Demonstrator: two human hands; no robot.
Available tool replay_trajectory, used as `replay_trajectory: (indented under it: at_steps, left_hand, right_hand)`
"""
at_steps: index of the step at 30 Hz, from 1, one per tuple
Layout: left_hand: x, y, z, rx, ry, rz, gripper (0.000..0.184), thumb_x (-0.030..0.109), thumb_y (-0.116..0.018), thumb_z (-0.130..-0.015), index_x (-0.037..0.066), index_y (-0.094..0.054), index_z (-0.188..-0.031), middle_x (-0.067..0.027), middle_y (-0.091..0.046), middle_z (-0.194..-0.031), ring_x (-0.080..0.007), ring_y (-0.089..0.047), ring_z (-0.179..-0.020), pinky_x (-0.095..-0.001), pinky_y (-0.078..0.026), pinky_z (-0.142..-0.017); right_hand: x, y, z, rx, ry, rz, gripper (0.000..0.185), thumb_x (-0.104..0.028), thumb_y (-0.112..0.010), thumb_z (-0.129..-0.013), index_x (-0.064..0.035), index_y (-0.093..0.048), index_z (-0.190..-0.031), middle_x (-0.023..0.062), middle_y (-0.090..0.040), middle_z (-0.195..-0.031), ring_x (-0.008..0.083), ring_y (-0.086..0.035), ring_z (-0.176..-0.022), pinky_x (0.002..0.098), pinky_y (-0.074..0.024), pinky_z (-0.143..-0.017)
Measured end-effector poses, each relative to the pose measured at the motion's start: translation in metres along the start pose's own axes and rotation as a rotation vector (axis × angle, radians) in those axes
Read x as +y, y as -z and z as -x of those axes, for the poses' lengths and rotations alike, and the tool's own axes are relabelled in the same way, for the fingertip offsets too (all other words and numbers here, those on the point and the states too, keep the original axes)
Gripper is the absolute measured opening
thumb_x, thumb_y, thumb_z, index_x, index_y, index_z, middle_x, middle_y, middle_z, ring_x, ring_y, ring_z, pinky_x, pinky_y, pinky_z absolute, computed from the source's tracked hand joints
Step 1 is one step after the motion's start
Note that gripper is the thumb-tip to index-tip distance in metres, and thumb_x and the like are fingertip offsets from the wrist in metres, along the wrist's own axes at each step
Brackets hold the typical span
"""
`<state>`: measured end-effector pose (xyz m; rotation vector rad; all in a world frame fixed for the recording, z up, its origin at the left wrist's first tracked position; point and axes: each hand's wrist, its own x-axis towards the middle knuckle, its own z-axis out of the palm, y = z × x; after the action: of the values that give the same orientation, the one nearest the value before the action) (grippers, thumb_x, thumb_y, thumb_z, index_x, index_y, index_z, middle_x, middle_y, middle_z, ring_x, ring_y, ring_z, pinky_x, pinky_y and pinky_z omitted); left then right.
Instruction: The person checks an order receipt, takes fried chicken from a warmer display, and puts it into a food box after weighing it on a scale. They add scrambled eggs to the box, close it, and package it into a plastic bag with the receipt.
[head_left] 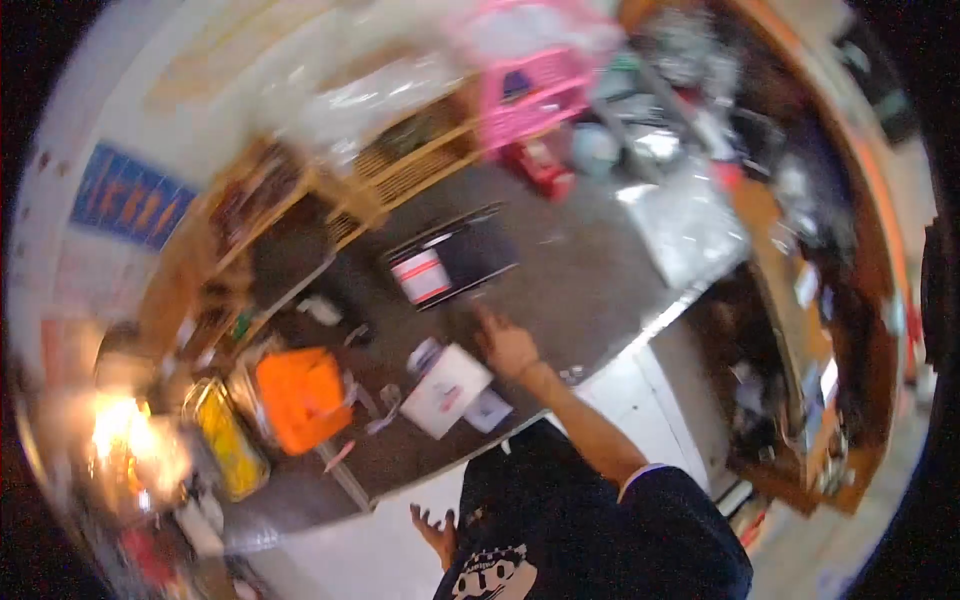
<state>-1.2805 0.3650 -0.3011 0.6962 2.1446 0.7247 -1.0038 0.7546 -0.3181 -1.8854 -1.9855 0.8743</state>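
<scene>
My right hand (508, 345) reaches over the dark tabletop (590, 270), fingers stretched out and slightly blurred, with nothing visible in it. Just beyond its fingertips lies a flat dark case or tray (480, 250). A red-and-white card or packet (420, 277) sits at that case's left end. Beside my right wrist is a flat white box or card with small print (447, 390), and a bluish paper (488, 411) shows from under it. My left hand (436, 535) hangs below the table's front edge, near my dark shirt, its fingers spread and holding nothing.
An orange box or folded cloth (302, 400) and a yellow item (230, 440) stand at the left. Wooden racks (420, 165) and a pink plastic basket (535, 95) line the back. Clear plastic wrapping (690, 225) covers the right corner, near cluttered shelves (800, 330).
</scene>
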Motion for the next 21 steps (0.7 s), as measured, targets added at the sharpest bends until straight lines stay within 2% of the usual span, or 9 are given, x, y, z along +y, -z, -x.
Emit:
replay_trajectory:
  at_steps: [4,5,8,12,17,18,19,20,21]
  left_hand:
    - [-0.070,-0.030,-0.029,-0.051,0.233,0.385,0.075,0.005,-0.071,-0.083,0.009,-0.032,-0.148,-0.0180,-0.051,-0.130,-0.0248,-0.061,-0.099,-0.0342,-0.056,-0.066]
    - [-0.086,-0.029,-0.030,-0.095,0.105,0.318,0.052,0.008,-0.066,-0.085,0.000,-0.049,-0.133,-0.0185,-0.063,-0.108,-0.0221,-0.064,-0.086,-0.0351,-0.057,-0.063]
    - [-0.068,-0.058,-0.025,-0.136,0.172,0.206,0.045,0.010,-0.065,-0.086,-0.001,-0.053,-0.128,-0.0175,-0.064,-0.101,-0.0220,-0.064,-0.082,-0.0351,-0.058,-0.062]
    - [-0.037,-0.119,0.002,-0.160,0.309,0.171,0.037,0.012,-0.063,-0.087,-0.003,-0.058,-0.120,-0.0163,-0.065,-0.093,-0.0217,-0.064,-0.076,-0.0351,-0.058,-0.060]
    - [-0.024,-0.196,0.054,-0.243,0.359,0.269,0.030,0.015,-0.061,-0.089,-0.005,-0.063,-0.111,-0.0147,-0.066,-0.082,-0.0214,-0.064,-0.068,-0.0351,-0.058,-0.059]
    - [-0.036,-0.215,0.053,-0.320,0.322,0.407,0.029,0.015,-0.061,-0.089,-0.005,-0.065,-0.109,-0.0144,-0.066,-0.080,-0.0213,-0.064,-0.067,-0.0351,-0.058,-0.059]
    - [0.040,-0.256,0.077,-0.278,0.332,0.176,0.029,0.021,-0.058,-0.091,-0.005,-0.069,-0.088,-0.0120,-0.064,-0.067,-0.0196,-0.059,-0.053,-0.0311,-0.053,-0.054]
    - [0.061,-0.288,0.073,-0.416,-0.112,-0.135,0.026,0.021,-0.060,-0.091,-0.003,-0.068,-0.086,-0.0098,-0.065,-0.069,-0.0174,-0.057,-0.053,-0.0291,-0.046,-0.050]
    - [0.137,-0.327,0.097,-0.315,-0.023,0.101,0.027,0.022,-0.061,-0.091,-0.002,-0.067,-0.081,-0.0079,-0.064,-0.065,-0.0142,-0.055,-0.052,-0.0304,-0.041,-0.048]
  right_hand:
    - [0.090,0.061,0.081,0.401,-0.039,-0.067,0.037,-0.016,-0.062,-0.087,-0.0074,-0.059,-0.122,0.0226,-0.066,-0.101,0.0435,-0.065,-0.081,0.0508,-0.0533,-0.072]
    - [0.125,0.085,0.090,0.464,-0.099,-0.029,0.035,-0.012,-0.063,-0.085,-0.0067,-0.061,-0.119,0.0210,-0.067,-0.095,0.0412,-0.065,-0.079,0.0487,-0.0531,-0.071]
    - [0.235,0.162,0.117,0.584,-0.402,-0.183,0.029,-0.004,-0.064,-0.080,-0.0045,-0.065,-0.109,0.0162,-0.067,-0.080,0.0340,-0.066,-0.074,0.0428,-0.0521,-0.066]
    - [0.317,0.297,0.109,0.934,-0.220,0.063,0.025,0.001,-0.062,-0.074,-0.0020,-0.064,-0.099,0.0194,-0.065,-0.081,0.0366,-0.064,-0.075,0.0435,-0.0516,-0.068]
    - [0.442,0.324,0.054,0.744,-0.486,0.156,0.028,-0.011,-0.067,-0.077,0.0019,-0.068,-0.101,0.0240,-0.066,-0.103,0.0376,-0.063,-0.096,0.0458,-0.0508,-0.086]
    - [0.441,0.344,0.047,0.711,-0.318,0.342,0.029,-0.013,-0.071,-0.076,0.0029,-0.069,-0.100,0.0248,-0.067,-0.107,0.0414,-0.064,-0.094,0.0471,-0.0514,-0.087]
    - [0.450,0.351,0.028,0.838,-0.350,0.160,0.027,-0.013,-0.070,-0.076,0.0021,-0.069,-0.098,0.0251,-0.067,-0.104,0.0413,-0.064,-0.095,0.0469,-0.0511,-0.088]
    - [0.462,0.350,0.016,0.947,-0.387,-0.031,0.026,-0.013,-0.069,-0.075,0.0014,-0.069,-0.097,0.0253,-0.067,-0.101,0.0411,-0.063,-0.096,0.0466,-0.0507,-0.090]
    - [0.477,0.344,0.013,0.931,-0.392,-0.047,0.026,-0.013,-0.069,-0.075,0.0014,-0.069,-0.097,0.0253,-0.067,-0.101,0.0411,-0.063,-0.096,0.0466,-0.0507,-0.090]
